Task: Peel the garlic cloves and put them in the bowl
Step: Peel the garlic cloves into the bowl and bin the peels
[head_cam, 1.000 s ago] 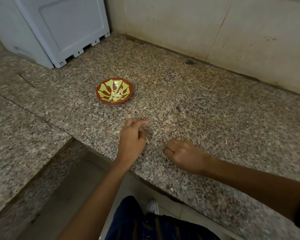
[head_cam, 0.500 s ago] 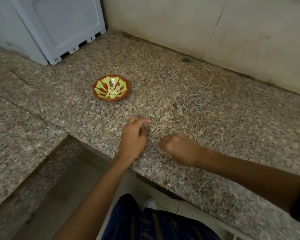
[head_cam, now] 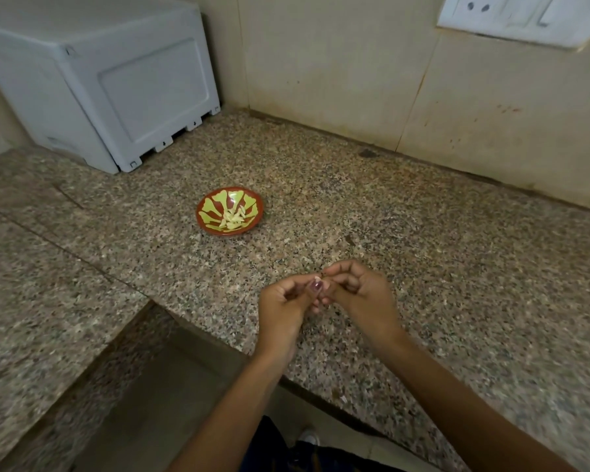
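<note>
Above the near edge of a speckled granite counter [head_cam: 423,267], two bare hands now meet fingertip to fingertip. Half a second ago they were apart and low on the stone, the left hand reaching with thumb and forefinger, the right in a loose fist. Now both are raised and drawn together. The left hand [head_cam: 281,306] and right hand [head_cam: 361,294] each have fingers curled inward, pinching a small pale object between them, probably a garlic clove [head_cam: 318,278], though it is too small to be sure. This suggests peeling of another clove is beginning.

Well beyond the hands, toward the left, sits a small red bowl with a yellow-green pattern [head_cam: 215,206]. Inside it lies a little heap of pale peeled cloves [head_cam: 233,218]. A grey plastic box [head_cam: 116,83] stands in the far left corner.
</note>
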